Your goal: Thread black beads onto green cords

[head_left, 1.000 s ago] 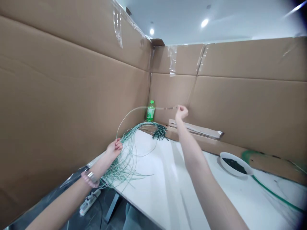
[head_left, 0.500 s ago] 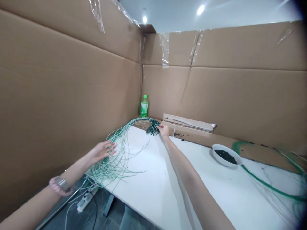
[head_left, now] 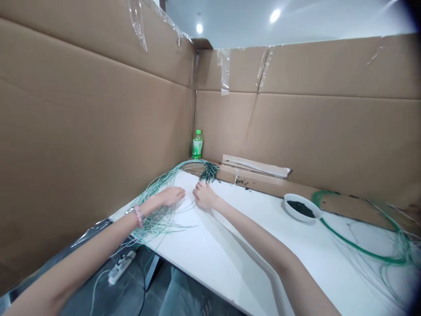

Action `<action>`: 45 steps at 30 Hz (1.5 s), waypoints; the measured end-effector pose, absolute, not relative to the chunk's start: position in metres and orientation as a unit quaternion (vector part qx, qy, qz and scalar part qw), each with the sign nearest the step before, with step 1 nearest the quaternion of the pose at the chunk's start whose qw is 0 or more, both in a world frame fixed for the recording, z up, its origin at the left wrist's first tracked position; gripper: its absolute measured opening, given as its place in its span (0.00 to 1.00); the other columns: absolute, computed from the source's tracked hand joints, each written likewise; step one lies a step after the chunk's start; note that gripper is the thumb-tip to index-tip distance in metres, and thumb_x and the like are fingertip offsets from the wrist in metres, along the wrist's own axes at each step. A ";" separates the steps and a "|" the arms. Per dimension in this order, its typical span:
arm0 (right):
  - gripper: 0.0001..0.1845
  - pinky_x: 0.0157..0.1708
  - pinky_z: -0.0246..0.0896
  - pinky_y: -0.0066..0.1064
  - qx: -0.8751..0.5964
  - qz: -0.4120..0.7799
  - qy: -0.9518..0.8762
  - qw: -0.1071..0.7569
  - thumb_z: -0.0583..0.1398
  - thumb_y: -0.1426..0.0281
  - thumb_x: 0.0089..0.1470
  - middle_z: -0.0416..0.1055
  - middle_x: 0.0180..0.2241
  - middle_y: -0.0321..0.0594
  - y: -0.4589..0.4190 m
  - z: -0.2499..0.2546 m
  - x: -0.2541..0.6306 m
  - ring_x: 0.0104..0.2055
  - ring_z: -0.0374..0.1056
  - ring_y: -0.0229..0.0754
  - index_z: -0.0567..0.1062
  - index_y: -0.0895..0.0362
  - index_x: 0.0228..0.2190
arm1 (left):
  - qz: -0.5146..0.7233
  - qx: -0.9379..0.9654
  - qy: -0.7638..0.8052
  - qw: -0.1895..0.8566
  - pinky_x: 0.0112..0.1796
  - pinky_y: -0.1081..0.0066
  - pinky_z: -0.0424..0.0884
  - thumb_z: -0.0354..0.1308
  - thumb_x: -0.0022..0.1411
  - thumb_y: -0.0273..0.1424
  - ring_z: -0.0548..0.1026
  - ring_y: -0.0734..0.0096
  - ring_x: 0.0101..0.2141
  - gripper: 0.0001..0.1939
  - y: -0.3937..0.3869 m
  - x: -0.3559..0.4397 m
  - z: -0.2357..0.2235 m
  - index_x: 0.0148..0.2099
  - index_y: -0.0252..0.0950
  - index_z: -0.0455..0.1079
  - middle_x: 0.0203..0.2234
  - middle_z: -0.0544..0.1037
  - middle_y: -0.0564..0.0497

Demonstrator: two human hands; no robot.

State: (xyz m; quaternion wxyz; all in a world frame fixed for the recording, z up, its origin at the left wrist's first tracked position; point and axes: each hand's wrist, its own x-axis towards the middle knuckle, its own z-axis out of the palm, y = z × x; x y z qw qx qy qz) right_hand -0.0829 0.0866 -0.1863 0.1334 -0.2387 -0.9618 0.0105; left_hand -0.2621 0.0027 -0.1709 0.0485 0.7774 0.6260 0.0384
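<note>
A tangle of thin green wires (head_left: 161, 219) spreads over the left end of the white table. It arcs back to a bunch of dark green ends (head_left: 208, 172) near the far edge. My left hand (head_left: 173, 195) is over the right side of the tangle, palm down, fingers bent and pressed together; what they hold, if anything, is hidden. Just across a small gap, my right hand (head_left: 205, 196) has its fingers pinched together in front of the dark ends. One thin wire runs up to these fingers and seems to be in them.
A white bowl (head_left: 301, 216) of small dark pieces stands on the table (head_left: 243, 254). Right of it lies a green wire coil (head_left: 365, 254). A green bottle (head_left: 197, 145) stands in the corner of the cardboard walls. A power strip (head_left: 121, 267) lies on the floor.
My right hand has left the dark bunch and come nearer, down and left. My left hand has moved right and up, its spread fingers now closed. The two hands are close together.
</note>
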 end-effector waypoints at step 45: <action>0.17 0.44 0.67 0.40 -0.771 0.145 -0.597 0.168 0.57 0.64 0.58 0.67 0.47 0.44 -0.024 -0.163 0.496 0.45 0.67 0.42 0.69 0.59 0.47 | 0.062 0.976 0.205 0.048 0.42 0.62 0.72 0.53 0.64 0.36 0.73 0.69 0.40 0.14 0.028 0.206 -0.153 0.47 0.32 0.68 0.43 0.73 0.46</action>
